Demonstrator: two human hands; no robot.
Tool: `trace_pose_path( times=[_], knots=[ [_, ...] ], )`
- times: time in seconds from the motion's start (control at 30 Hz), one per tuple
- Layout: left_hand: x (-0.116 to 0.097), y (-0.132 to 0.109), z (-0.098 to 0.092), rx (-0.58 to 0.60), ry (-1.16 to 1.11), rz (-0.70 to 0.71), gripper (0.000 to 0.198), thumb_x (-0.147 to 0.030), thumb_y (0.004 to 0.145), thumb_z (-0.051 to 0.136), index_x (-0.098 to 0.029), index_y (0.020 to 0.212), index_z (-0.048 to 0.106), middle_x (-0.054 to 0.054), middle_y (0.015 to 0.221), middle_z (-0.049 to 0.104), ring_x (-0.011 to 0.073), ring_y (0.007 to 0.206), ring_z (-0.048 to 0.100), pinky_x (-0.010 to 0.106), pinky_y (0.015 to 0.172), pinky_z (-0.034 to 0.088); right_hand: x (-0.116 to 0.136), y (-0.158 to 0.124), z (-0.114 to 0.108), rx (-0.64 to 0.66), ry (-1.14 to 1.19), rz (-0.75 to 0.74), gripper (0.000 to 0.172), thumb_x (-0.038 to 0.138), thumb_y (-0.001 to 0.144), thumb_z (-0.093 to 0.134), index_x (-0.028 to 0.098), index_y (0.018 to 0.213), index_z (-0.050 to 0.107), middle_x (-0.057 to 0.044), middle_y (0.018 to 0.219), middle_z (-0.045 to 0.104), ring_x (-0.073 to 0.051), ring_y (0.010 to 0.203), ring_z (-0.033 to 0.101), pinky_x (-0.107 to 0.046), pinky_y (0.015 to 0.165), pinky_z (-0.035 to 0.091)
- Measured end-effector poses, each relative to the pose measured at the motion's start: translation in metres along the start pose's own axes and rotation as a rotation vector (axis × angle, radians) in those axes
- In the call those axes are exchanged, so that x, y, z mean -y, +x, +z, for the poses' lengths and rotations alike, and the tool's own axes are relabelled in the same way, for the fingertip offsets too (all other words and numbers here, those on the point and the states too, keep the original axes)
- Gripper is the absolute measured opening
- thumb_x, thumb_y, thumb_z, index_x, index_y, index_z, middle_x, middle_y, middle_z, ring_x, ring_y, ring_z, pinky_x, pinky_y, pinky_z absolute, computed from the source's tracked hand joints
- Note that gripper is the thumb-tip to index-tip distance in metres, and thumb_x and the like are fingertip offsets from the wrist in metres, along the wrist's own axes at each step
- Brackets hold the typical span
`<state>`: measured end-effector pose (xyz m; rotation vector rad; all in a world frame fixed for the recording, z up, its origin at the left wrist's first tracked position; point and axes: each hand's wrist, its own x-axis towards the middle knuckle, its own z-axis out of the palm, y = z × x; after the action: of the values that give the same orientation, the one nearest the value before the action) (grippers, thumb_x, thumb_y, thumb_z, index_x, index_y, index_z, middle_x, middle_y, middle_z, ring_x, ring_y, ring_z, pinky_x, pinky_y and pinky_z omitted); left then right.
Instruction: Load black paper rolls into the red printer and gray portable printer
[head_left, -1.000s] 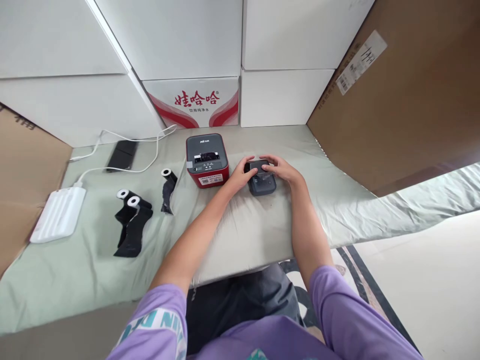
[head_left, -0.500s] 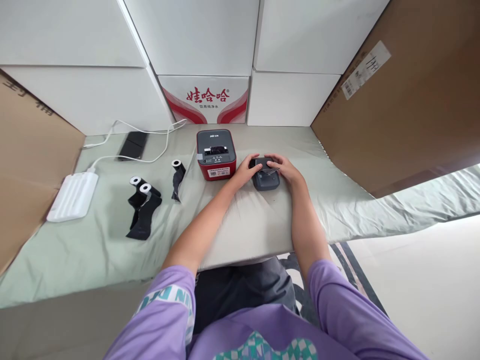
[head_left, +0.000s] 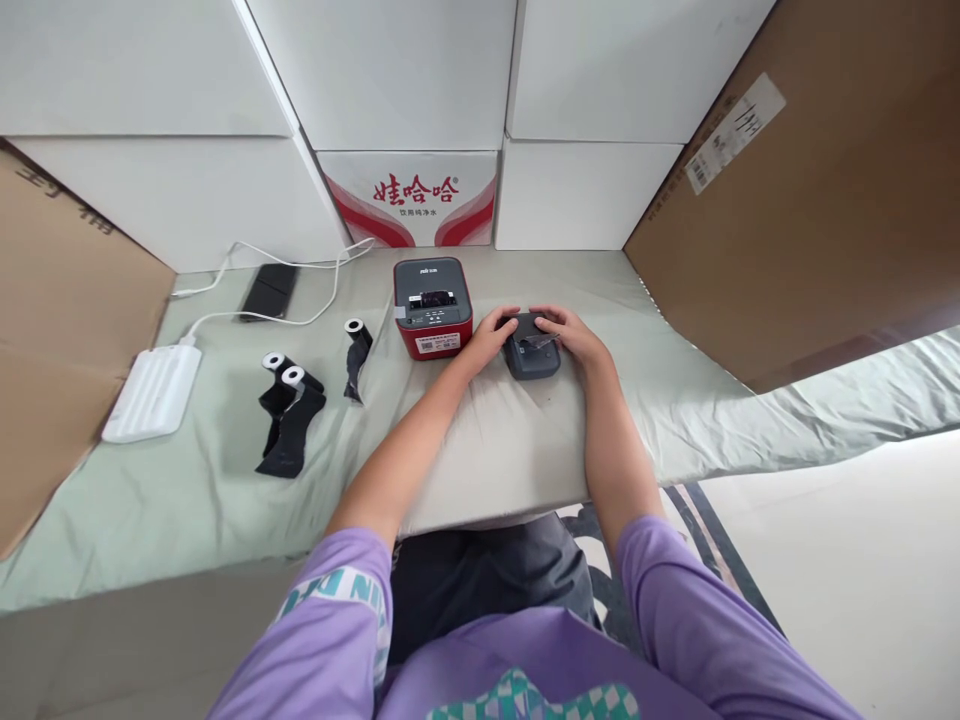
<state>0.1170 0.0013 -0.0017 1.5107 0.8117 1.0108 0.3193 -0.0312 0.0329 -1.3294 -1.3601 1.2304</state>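
A small dark grey portable printer (head_left: pixel 535 362) lies on the cloth in front of me, a dark strip of paper (head_left: pixel 538 341) sticking out of its top. My left hand (head_left: pixel 489 335) is closed around its left side, thumb on the upper face. Around the right side wraps my right hand (head_left: pixel 574 336), its thumb also on top; the undersides of the fingers are hidden. Just left of my left hand stands a larger red and black receipt printer (head_left: pixel 433 310), with a dark strip at its slot and a label on its front.
Left lie several rolls of black paper, one roll (head_left: pixel 358 360) alone and a pair (head_left: pixel 292 415) together. A white power bank (head_left: pixel 152 392) with a cable (head_left: pixel 262 319) and a black phone (head_left: pixel 269 291) are further left. Cardboard boxes (head_left: pixel 810 200) and white boxes (head_left: pixel 409 200) surround the cloth-covered surface (head_left: pixel 495 450).
The thumbs have shifted slightly, and the portable printer's lid now looks lower and flush with its body. Otherwise the hands stay at the same place; the view has moved a little.
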Motion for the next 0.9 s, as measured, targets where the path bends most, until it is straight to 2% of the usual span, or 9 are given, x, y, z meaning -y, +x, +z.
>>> trace_pose_path(
  times=[0.13, 0.27, 0.33, 0.4, 0.47, 0.53, 0.63, 0.77, 0.9],
  knots=[
    [0.0, 0.001, 0.001, 0.006, 0.008, 0.031, 0.036, -0.023, 0.096, 0.056, -0.02, 0.131, 0.064, 0.012, 0.145, 0.065, 0.0227, 0.136, 0.059, 0.04, 0.117, 0.046, 0.003, 0.001, -0.001, 0.028, 0.01, 0.019, 0.064, 0.047, 0.069, 0.084, 0.021, 0.125, 0.07, -0.004, 0.102, 0.074, -0.011, 0.067, 0.056, -0.02, 0.046, 0.029],
    [0.002, -0.002, 0.006, -0.052, 0.099, 0.069, 0.03, -0.025, 0.098, 0.054, -0.02, 0.124, 0.067, 0.01, 0.138, 0.068, 0.0231, 0.133, 0.061, 0.041, 0.118, 0.045, 0.003, 0.0, 0.0, 0.008, 0.019, 0.025, 0.066, 0.05, 0.067, 0.085, 0.021, 0.125, 0.07, -0.004, 0.103, 0.074, -0.01, 0.064, 0.055, -0.02, 0.044, 0.027],
    [0.003, -0.005, 0.01, -0.097, 0.16, 0.093, 0.029, -0.027, 0.1, 0.052, -0.02, 0.122, 0.068, 0.011, 0.134, 0.069, 0.024, 0.131, 0.061, 0.041, 0.117, 0.045, 0.0, 0.0, 0.002, -0.025, 0.008, 0.007, 0.063, 0.051, 0.07, 0.083, 0.02, 0.122, 0.071, -0.005, 0.107, 0.075, -0.011, 0.065, 0.056, -0.021, 0.046, 0.033],
    [0.001, -0.009, 0.013, -0.145, 0.221, 0.128, 0.029, -0.027, 0.1, 0.05, -0.019, 0.122, 0.068, 0.012, 0.133, 0.069, 0.0248, 0.131, 0.061, 0.042, 0.118, 0.044, -0.005, 0.003, 0.004, -0.07, -0.007, -0.035, 0.055, 0.052, 0.071, 0.082, 0.02, 0.115, 0.074, -0.006, 0.108, 0.076, -0.013, 0.075, 0.062, -0.025, 0.059, 0.047],
    [-0.005, -0.012, 0.016, -0.193, 0.258, 0.168, 0.029, -0.026, 0.101, 0.049, -0.019, 0.122, 0.067, 0.013, 0.134, 0.069, 0.0248, 0.131, 0.061, 0.042, 0.118, 0.044, -0.01, 0.007, 0.007, -0.125, -0.025, -0.092, 0.048, 0.053, 0.072, 0.081, 0.019, 0.106, 0.075, -0.006, 0.104, 0.076, -0.018, 0.089, 0.067, -0.031, 0.081, 0.055],
    [-0.017, -0.014, 0.016, -0.212, 0.249, 0.219, 0.028, -0.025, 0.102, 0.046, -0.02, 0.121, 0.066, 0.012, 0.132, 0.07, 0.024, 0.129, 0.063, 0.041, 0.116, 0.046, -0.015, 0.012, 0.009, -0.181, -0.054, -0.144, 0.044, 0.055, 0.073, 0.079, 0.019, 0.098, 0.075, -0.006, 0.099, 0.076, -0.021, 0.099, 0.068, -0.037, 0.097, 0.054],
    [-0.045, -0.013, 0.009, -0.168, 0.183, 0.303, 0.026, -0.025, 0.105, 0.043, -0.02, 0.12, 0.064, 0.01, 0.123, 0.075, 0.0225, 0.122, 0.069, 0.04, 0.11, 0.051, -0.02, 0.017, 0.011, -0.254, -0.068, -0.186, 0.043, 0.06, 0.077, 0.075, 0.02, 0.093, 0.074, -0.007, 0.098, 0.075, -0.023, 0.101, 0.068, -0.042, 0.106, 0.051],
    [-0.093, -0.014, -0.011, -0.122, 0.136, 0.358, 0.024, -0.03, 0.107, 0.045, -0.02, 0.12, 0.063, 0.007, 0.113, 0.076, 0.0208, 0.112, 0.073, 0.04, 0.103, 0.056, -0.025, 0.02, 0.011, -0.317, -0.066, -0.211, 0.044, 0.064, 0.076, 0.074, 0.021, 0.089, 0.072, -0.008, 0.096, 0.075, -0.025, 0.099, 0.068, -0.045, 0.106, 0.051],
    [-0.138, -0.025, -0.046, -0.249, 0.256, 0.408, 0.02, -0.031, 0.106, 0.048, -0.023, 0.114, 0.065, 0.005, 0.107, 0.076, 0.0165, 0.101, 0.074, 0.032, 0.094, 0.058, -0.025, 0.021, 0.012, -0.338, -0.068, -0.214, 0.048, 0.067, 0.072, 0.074, 0.021, 0.086, 0.072, -0.007, 0.091, 0.074, -0.025, 0.094, 0.068, -0.044, 0.101, 0.053]
  ],
)
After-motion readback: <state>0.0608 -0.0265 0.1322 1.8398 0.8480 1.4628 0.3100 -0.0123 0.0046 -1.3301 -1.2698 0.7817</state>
